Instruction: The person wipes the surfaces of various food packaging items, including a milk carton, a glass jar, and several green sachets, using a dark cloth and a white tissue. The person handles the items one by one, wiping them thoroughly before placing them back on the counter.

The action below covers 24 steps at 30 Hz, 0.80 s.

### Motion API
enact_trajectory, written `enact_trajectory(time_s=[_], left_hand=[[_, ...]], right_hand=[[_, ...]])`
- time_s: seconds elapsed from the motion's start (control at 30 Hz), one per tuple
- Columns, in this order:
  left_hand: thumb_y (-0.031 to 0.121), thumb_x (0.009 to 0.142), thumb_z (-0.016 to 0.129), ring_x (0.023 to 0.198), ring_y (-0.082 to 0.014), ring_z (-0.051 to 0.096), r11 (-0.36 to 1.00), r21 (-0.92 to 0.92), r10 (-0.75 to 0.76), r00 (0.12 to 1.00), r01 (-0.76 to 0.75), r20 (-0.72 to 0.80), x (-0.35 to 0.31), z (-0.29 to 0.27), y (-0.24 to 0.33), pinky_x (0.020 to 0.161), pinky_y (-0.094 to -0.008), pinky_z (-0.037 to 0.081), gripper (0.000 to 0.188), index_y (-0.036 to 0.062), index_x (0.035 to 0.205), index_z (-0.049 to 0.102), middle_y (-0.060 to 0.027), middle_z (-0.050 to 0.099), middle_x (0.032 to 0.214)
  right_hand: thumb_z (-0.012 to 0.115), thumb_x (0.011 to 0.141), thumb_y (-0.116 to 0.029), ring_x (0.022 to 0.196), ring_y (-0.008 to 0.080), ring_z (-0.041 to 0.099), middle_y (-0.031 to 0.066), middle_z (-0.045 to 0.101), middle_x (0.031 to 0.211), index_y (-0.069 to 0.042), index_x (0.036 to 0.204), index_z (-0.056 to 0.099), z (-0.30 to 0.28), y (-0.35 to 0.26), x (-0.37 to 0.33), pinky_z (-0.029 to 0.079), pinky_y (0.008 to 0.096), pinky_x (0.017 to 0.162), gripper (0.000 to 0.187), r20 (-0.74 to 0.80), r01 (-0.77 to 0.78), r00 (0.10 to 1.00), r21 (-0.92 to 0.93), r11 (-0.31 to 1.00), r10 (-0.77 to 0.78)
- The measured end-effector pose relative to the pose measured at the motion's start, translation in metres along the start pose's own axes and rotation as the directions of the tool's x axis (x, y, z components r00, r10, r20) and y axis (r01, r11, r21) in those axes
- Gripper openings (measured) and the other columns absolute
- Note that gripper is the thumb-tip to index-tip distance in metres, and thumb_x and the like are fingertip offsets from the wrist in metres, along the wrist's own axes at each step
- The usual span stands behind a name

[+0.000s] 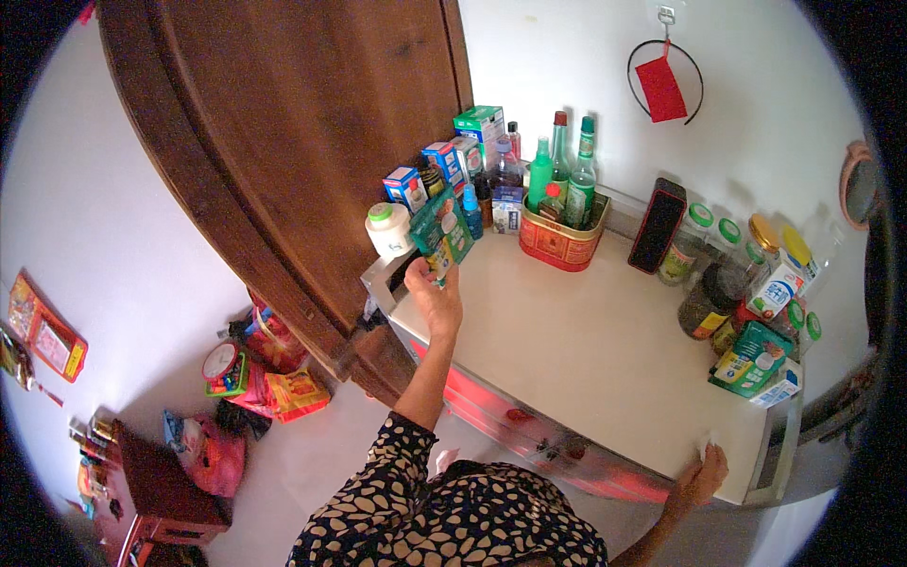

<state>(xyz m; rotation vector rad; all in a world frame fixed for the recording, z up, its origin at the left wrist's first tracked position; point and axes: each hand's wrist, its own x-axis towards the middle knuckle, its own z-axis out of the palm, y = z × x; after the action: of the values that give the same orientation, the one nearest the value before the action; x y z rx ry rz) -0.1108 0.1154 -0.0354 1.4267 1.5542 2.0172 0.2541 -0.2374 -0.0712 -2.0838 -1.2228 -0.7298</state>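
My left hand (437, 300) is raised over the left end of a pale cabinet top (557, 331), its fingers closed round the lower edge of a green pouch (446, 225). The pouch stands tilted in front of a white jar (388, 230) with a green cap and a blue spray bottle (471, 210). My right hand (701, 479) is at the front right edge of the top, fingers pinched on a small white piece (709, 442) that looks like cloth or tissue. A similar green pouch (753, 359) leans against jars at the right end.
Boxes (482, 128) and bottles line the back left. A red-and-gold tin (559, 248) holds green bottles (581, 180). Beside it stand a black speaker-like block (657, 225) and several lidded jars (682, 244). A brown wooden door (283, 132) borders the left side; bags (210, 454) lie on the floor.
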Motion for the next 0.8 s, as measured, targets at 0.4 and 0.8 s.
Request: enact_trajectory(time_s=[0.4,0.8], left_hand=[[0.011,0.072,0.07,0.096,-0.0382,0.044,0.966,0.26,0.004,1.0,-0.007,0.013,0.019,0.004,-0.008,0.081,-0.0452,0.038,0.045,-0.0038,0.103,0.041,-0.0208,0.045,0.102],[0.009,0.084,0.055,0.075,-0.019,0.058,0.889,-0.129,-0.228,0.67,0.439,0.706,-0.026,-0.037,0.044,0.068,-0.0293,0.045,0.02,-0.0018,0.101,0.052,-0.0115,0.059,0.083]], right_hand=[[0.048,0.08,0.003,0.104,0.0366,0.051,0.0213,0.055,0.112,0.0,0.109,0.057,0.009,-0.002,-0.005,0.041,0.0447,0.089,0.03,-0.082,-0.081,0.994,-0.051,0.995,0.077],[0.051,0.076,-0.001,0.103,0.0357,0.052,0.0214,0.058,0.106,0.0,0.105,0.06,0.009,-0.015,-0.001,0.042,0.0433,0.088,0.03,-0.115,-0.133,0.985,-0.013,0.991,0.131]])
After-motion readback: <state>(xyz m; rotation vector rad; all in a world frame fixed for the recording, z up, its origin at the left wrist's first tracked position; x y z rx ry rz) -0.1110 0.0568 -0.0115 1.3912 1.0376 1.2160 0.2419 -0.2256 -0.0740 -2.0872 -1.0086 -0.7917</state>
